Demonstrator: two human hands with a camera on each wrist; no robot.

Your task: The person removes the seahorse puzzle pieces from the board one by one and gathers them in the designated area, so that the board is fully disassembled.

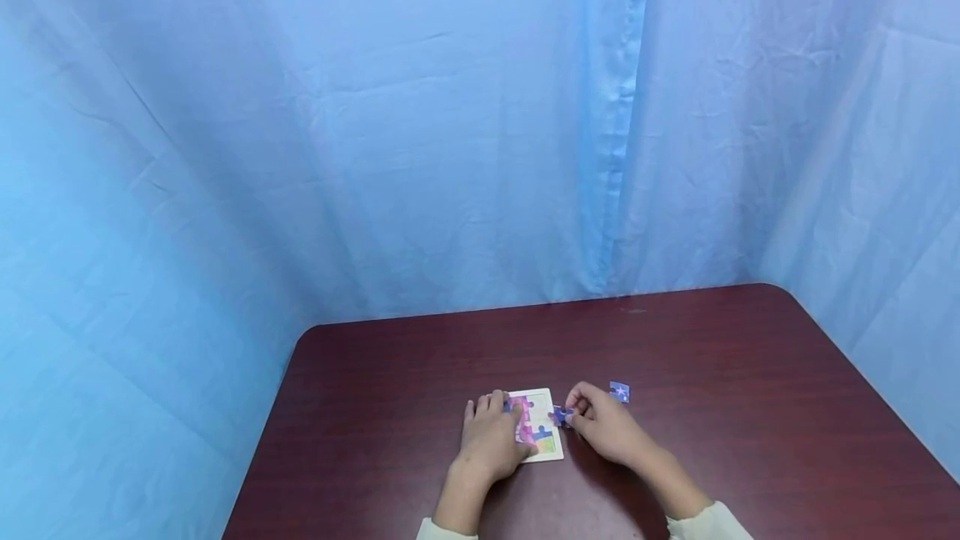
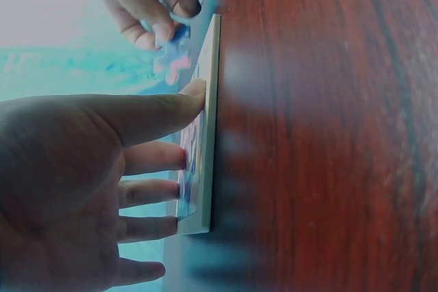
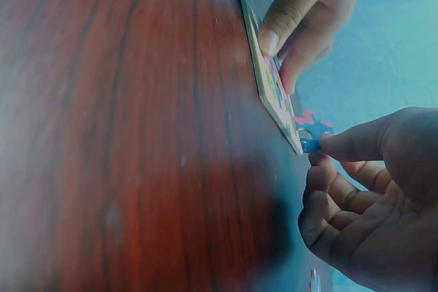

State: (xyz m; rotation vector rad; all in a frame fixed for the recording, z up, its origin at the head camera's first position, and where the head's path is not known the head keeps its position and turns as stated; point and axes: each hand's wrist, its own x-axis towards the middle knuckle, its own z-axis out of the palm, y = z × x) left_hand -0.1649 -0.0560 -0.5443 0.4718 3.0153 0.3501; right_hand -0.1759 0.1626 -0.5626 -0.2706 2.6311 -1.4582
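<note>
A puzzle board with a pale frame lies on the table, partly filled with pink, blue and yellow-green pieces. My left hand rests on its left side with fingers extended, thumb pressing near the front edge in the left wrist view. Between thumb and forefinger my right hand pinches a blue puzzle piece, held at the board's right edge; pink shows on the piece in the left wrist view. Bare board shows at the upper right inside the frame. The left palm hides the board's left part.
Another blue puzzle piece with a pale star lies on the table behind the right hand. The dark red wooden table has rounded far corners. Blue curtains hang behind it and along both sides.
</note>
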